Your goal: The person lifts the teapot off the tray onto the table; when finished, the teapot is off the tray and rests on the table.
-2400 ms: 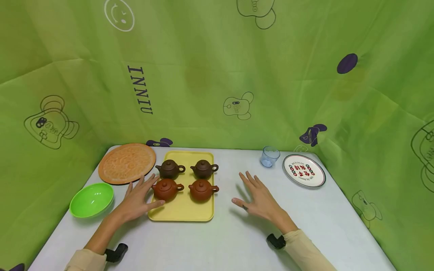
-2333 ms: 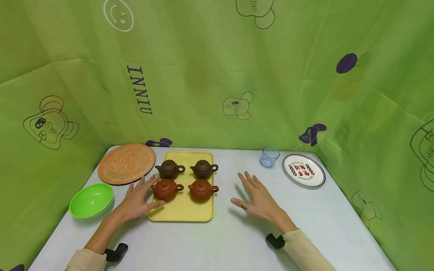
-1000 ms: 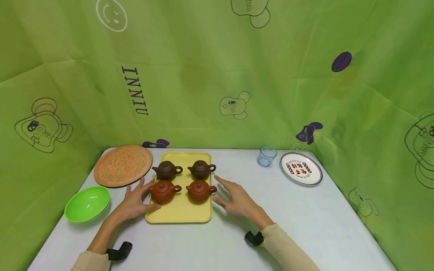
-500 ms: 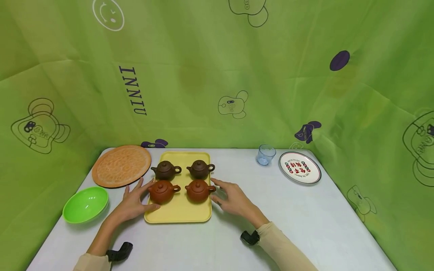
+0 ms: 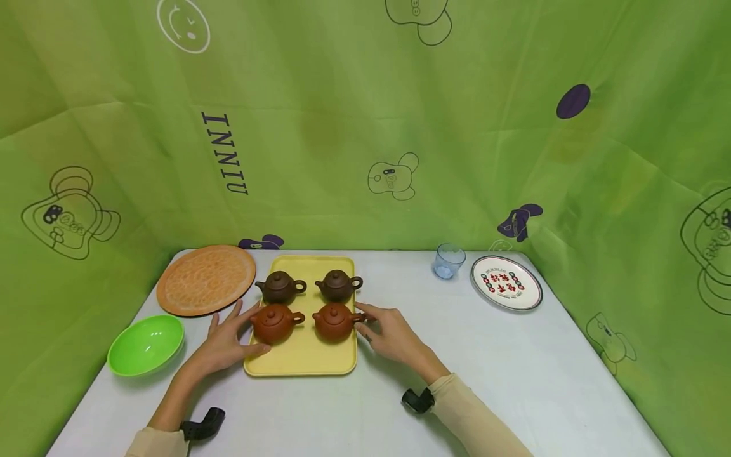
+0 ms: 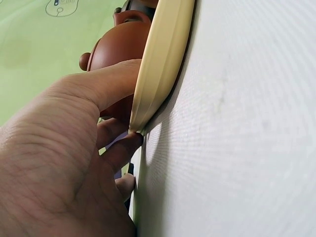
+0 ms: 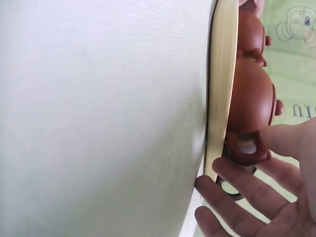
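Observation:
A yellow tray [image 5: 299,365] bears several small teapots, dark brown ones [image 5: 337,287] behind reddish-brown ones. My left hand [image 5: 223,343] spreads around the spout side of the left reddish-brown teapot [image 5: 273,325]. Its thumb lies straight along the pot's front, inside the tray rim; in the left wrist view the thumb tip is hidden behind the rim. At the right reddish-brown teapot [image 5: 333,322], my right hand [image 5: 394,336] has thumb and index finger on either side of the handle [image 7: 247,148], pinching it. The remaining right fingers extend loosely by the tray edge.
An orange round mat [image 5: 205,279] and a bright green bowl [image 5: 145,346] are to the left. A clear bluish glass [image 5: 448,261] and an oval plate with red writing [image 5: 506,283] stand at the back right. Green printed cloth [image 5: 320,127] walls the white table.
My right hand has moved left from beside the tray to the right reddish-brown teapot's handle, its fingers closing in. The left hand keeps its place by the left teapot.

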`<state>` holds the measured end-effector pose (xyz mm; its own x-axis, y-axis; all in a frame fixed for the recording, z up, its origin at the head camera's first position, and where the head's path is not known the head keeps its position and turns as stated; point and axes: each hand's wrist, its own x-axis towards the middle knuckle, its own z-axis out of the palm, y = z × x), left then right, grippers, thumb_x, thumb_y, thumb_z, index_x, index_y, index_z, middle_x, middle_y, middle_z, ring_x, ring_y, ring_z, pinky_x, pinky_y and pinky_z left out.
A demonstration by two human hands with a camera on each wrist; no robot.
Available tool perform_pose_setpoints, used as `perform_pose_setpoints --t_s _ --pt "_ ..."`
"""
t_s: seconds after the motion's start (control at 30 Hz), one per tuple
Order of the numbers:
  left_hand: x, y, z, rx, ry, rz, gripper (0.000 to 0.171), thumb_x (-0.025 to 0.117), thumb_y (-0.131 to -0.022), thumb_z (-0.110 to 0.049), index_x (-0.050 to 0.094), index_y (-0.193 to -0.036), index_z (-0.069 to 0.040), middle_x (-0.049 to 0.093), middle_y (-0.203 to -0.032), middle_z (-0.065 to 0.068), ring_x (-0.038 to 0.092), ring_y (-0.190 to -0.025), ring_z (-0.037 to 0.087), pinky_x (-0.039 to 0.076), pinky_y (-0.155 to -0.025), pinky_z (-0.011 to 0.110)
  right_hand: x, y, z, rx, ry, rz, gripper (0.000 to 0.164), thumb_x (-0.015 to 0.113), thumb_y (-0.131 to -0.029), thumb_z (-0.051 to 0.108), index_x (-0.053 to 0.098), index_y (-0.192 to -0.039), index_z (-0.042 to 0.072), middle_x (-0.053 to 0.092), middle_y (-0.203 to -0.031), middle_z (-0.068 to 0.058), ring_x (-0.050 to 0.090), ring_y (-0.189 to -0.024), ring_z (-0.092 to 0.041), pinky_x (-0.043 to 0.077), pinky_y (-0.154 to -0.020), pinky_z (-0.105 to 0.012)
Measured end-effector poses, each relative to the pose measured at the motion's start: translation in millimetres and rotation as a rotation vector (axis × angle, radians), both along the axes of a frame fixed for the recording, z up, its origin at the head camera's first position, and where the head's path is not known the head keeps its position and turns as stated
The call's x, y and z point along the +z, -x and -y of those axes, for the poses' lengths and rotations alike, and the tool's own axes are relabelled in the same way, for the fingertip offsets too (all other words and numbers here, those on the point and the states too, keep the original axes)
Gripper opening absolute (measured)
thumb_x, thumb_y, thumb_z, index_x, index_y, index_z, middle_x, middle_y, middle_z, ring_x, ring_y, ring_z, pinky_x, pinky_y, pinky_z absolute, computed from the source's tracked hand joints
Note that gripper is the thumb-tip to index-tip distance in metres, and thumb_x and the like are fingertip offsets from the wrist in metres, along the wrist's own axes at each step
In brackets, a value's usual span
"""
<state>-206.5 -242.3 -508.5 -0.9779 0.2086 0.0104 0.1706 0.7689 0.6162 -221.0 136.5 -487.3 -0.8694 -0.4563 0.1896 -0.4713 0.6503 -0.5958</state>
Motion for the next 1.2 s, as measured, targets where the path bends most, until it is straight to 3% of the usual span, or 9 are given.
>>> perform_pose_setpoints --t_s 0.13,0.27,0.67,1.2 --pt "0.0 -0.4 0.2 0.001 -0.007 -0.001 0.1 0.09 -0.079 -0.046 0.046 -0.159 -0.004 0.034 -0.165 0.036 0.015 -0.158 0.062 -0.007 -0.123 0.083 -1.0 1.4 1.5 0.006 0.015 -0.003 0.041 0.064 -0.107 0.024 0.065 -0.144 0.006 0.082 -0.111 -0.004 0.075 -0.092 -0.014 0.06 -0.076 -0.03" --pt "0.2 -0.9 0.2 0.002 -0.008 0.002 0.1 0.09 -0.079 -0.046 0.047 -0.158 -0.004 0.034 -0.165 0.037 0.015 -0.158 0.062 -0.007 -0.123 0.083 -2.4 2.7 3.0 -0.002 0.022 -0.016 0.036 0.064 -0.107 0.022 0.069 -0.139 0.007 0.082 -0.107 -0.002 0.071 -0.085 -0.009 0.053 -0.069 -0.021" --pt "1.2 -0.9 0.0 0.001 -0.007 0.004 0.1 0.09 -0.079 -0.046 0.046 -0.159 -0.005 0.034 -0.165 0.036 0.014 -0.158 0.061 -0.007 -0.123 0.083 -5.2 6.0 3.8 -0.024 0.064 -0.01 0.03 0.064 -0.107 0.018 0.074 -0.134 0.008 0.082 -0.117 -0.005 0.074 -0.085 -0.009 0.054 -0.069 -0.019" --pt "-0.7 0.3 0.6 -0.002 -0.003 -0.004 0.098 0.09 -0.079 -0.046 0.048 -0.158 -0.005 0.037 -0.164 0.036 0.015 -0.158 0.062 -0.006 -0.122 0.084 -4.5 4.2 6.3 -0.089 0.185 0.054 0.021 0.069 -0.103 0.015 0.08 -0.121 0.014 0.084 -0.106 -0.006 0.074 -0.079 -0.012 0.052 -0.06 -0.019"
